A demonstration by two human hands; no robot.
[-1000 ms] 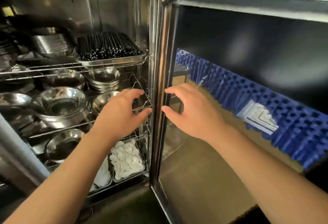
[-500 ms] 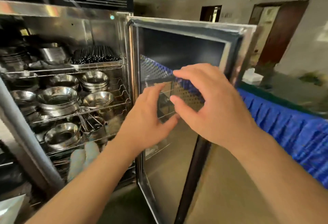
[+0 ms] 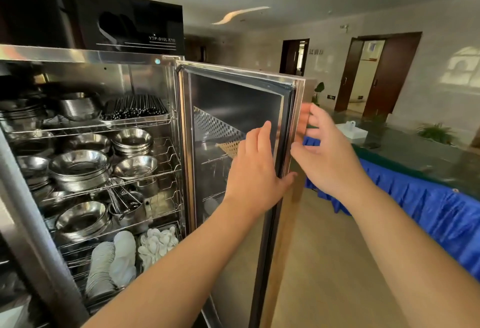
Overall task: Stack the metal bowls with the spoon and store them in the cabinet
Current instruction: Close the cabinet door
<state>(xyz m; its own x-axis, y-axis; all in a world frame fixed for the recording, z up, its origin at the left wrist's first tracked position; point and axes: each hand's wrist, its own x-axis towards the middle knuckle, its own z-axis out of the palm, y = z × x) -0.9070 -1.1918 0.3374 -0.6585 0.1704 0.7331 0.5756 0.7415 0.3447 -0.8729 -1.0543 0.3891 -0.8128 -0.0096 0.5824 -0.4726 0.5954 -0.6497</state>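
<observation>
Metal bowls (image 3: 78, 169) stacked on wire shelves (image 3: 145, 177) inside cabinet (image 3: 85, 146), left of cabinet door (image 3: 233, 146); more bowl stacks above and below on other racks. Spoon not clearly singled out; thin metal utensils (image 3: 122, 200) poking from a pot left of door, too tangled to tell. White spoons in tray (image 3: 158, 244) at cabinet bottom, left of door hinge side. Black chopsticks on tray (image 3: 135, 109) on top shelf.

Left hand (image 3: 255, 171) flat against inner face of door near free edge, fingers together, thumb hooked under toward edge, holding nothing. Right hand (image 3: 327, 153) spread wide just past door's free edge, fingers curled toward outer face, blurred; contact with door uncertain, nothing carried.

Both hands bracketing door edge, likely for controlled swing: probably closing, since bowls seem already shelved. Storing looks done; door standing open, about halfway. Risk: fingers pinched at edge; bowls rattling if slammed.
</observation>
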